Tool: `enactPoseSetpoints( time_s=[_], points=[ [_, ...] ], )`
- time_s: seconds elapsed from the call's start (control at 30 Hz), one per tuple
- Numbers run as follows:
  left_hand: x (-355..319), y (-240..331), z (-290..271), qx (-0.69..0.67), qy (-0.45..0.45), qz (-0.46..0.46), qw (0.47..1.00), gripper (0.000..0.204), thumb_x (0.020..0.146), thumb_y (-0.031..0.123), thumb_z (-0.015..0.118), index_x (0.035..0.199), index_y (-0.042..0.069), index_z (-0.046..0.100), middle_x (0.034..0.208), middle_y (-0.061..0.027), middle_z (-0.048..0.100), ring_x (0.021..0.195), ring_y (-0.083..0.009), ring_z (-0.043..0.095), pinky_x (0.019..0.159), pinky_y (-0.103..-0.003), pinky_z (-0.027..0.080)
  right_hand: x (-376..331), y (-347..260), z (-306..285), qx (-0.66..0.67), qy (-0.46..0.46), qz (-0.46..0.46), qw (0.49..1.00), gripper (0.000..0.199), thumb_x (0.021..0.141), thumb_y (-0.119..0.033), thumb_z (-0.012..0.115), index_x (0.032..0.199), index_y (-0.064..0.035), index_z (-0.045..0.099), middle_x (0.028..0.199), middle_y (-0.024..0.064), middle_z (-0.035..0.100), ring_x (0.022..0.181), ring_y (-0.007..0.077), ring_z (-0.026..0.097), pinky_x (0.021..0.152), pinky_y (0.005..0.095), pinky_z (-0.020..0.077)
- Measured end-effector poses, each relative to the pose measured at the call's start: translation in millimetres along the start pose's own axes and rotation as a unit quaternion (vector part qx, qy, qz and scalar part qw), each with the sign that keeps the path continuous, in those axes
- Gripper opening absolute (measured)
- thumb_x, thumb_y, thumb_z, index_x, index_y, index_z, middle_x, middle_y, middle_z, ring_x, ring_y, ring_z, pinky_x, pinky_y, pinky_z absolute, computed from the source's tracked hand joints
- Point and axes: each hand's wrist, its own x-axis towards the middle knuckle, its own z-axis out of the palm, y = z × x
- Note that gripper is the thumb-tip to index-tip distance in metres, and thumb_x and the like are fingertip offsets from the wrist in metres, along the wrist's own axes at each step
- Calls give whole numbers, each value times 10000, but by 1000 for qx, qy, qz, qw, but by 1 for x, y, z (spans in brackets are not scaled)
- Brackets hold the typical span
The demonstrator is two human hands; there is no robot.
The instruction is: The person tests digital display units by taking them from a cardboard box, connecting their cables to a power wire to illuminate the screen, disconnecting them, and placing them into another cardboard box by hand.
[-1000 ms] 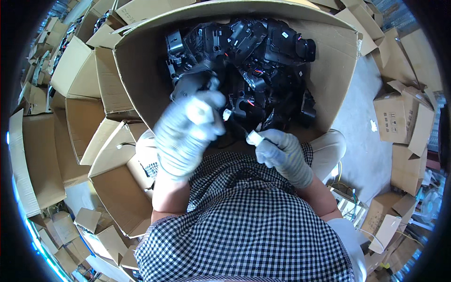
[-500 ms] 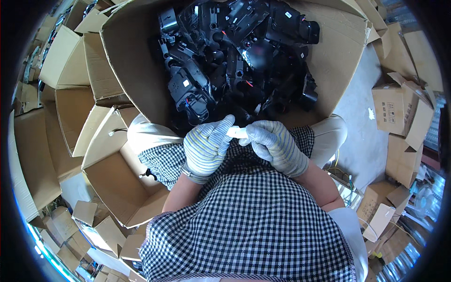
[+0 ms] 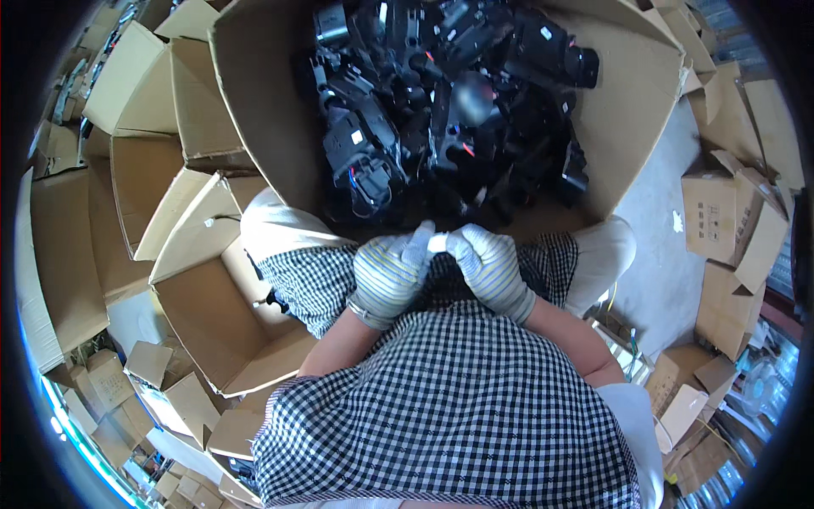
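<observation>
Small white piece [image 3: 437, 243], pinched right between both hands, sits just above the lap at the near rim of the big open brown cardboard box [image 3: 254, 110]. That box dominates the scene, heaped with black plastic parts trailing red and blue wires [image 3: 441, 110]. Off to the person's left, an open empty cardboard carton [image 3: 216, 318] stands touching the knee, flaps splayed. More small cardboard boxes [image 3: 729, 220] are scattered on the grey floor [image 3: 670, 271] to the right. Down to the hands now: left hand [image 3: 388, 273] in a grey knit glove, fingers curled in; right hand [image 3: 487, 265] gloved the same, fingertips meeting the left's. Both hands are pressed together and closed on that white piece; its shape is too small to make out.
</observation>
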Motion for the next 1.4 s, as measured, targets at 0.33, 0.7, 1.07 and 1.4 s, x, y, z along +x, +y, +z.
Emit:
enactPoseSetpoints(
  time_s=[0.33,0.7,1.07,1.4],
  points=[
    [-24,-23,16,-309,-115,-77,941,355,794,250,715,1099,78,658,886,-97,690,794,-225,677,739,-330,532,3,19,-10,178,-269,184,929,357,964,-370,518,966,-47,672,663,-20,554,597,68,479,575,243,420],
    [15,-75,68,134,-190,-241,942,414,766,415,678,1004,80,624,895,-133,659,853,-300,632,759,-434,463,-7,42,19,-184,-293,-275,897,454,827,-100,598,1269,-192,551,757,68,565,625,232,591,538,344,505],
    [-49,-100,-71,-720,377,-226,537,553,962,453,405,1278,9,502,1290,-144,538,1189,-290,501,1050,-445,364,8,1,42,-171,-339,-308,873,417,838,-92,593,1239,-207,579,776,55,606,625,222,607,538,329,511],
    [-132,-116,-86,-749,549,-217,300,486,974,353,329,1324,49,472,1368,-157,478,1248,-330,449,1051,-512,359,27,-61,84,-65,-445,-116,885,268,904,-263,627,838,-6,665,559,90,531,470,139,486,484,306,403]
  ],
)
